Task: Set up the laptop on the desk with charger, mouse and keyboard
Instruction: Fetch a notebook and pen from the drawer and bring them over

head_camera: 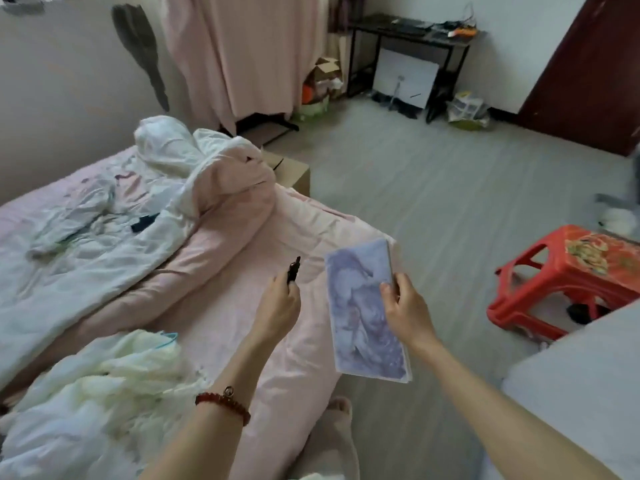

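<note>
Hands [343,311] near bed — desk [412,32] far

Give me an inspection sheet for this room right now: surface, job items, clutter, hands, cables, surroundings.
Surface: black desk by the far wall, dark items on top, too small to identify.
Job's things: no laptop, charger, mouse or keyboard identifiable.
Clutter: rumpled quilt on the bed; cardboard box beside it.
Grips: left hand holds a dark pen; right hand pinches a purple booklet.
Cables: thin wires above the desk, unclear.
Surroundings: red stool, pink curtain, dark door.
</note>
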`<state>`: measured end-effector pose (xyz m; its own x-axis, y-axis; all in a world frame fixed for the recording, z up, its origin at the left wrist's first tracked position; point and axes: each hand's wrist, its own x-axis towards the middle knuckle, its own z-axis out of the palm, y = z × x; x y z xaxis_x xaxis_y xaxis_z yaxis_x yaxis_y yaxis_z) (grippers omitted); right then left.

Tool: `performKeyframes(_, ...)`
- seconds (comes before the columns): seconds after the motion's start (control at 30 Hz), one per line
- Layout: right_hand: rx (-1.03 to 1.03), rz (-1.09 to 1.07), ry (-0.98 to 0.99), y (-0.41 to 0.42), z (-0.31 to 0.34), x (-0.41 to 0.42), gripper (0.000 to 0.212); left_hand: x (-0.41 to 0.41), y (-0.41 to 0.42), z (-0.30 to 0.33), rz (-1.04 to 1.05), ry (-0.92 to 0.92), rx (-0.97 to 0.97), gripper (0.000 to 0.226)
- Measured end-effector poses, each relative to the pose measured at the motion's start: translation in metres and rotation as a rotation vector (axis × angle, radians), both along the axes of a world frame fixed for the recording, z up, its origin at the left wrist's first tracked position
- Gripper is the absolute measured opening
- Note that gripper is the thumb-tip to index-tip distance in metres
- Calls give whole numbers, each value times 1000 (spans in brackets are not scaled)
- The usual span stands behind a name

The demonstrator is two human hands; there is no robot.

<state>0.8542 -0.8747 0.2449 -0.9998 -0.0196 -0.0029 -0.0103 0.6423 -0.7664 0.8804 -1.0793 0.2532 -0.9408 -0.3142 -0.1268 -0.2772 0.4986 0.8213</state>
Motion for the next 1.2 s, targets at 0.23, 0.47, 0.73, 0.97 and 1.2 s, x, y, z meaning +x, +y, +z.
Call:
performKeyframes(0.23, 72, -190, -13, 80, 12, -171, 19, -214, 69, 8, -202, 127, 15, 17)
performKeyframes(0.47, 64, -440, 37, 185, 32, -325, 19, -426, 180, 16, -332, 92, -53, 30)
performKeyframes(0.73, 86, -508, 55, 296, 6, -549, 19, -648, 281, -14, -327, 40, 26, 30)
performKeyframes(0.97, 60, -448, 89, 348, 29, -804, 22, -873, 343, 20, -202, 26, 20, 23)
performKeyframes(1.2, -14, -349, 99, 341, 50, -1032, 23, -1080, 314, 61, -103, 68, -31, 23)
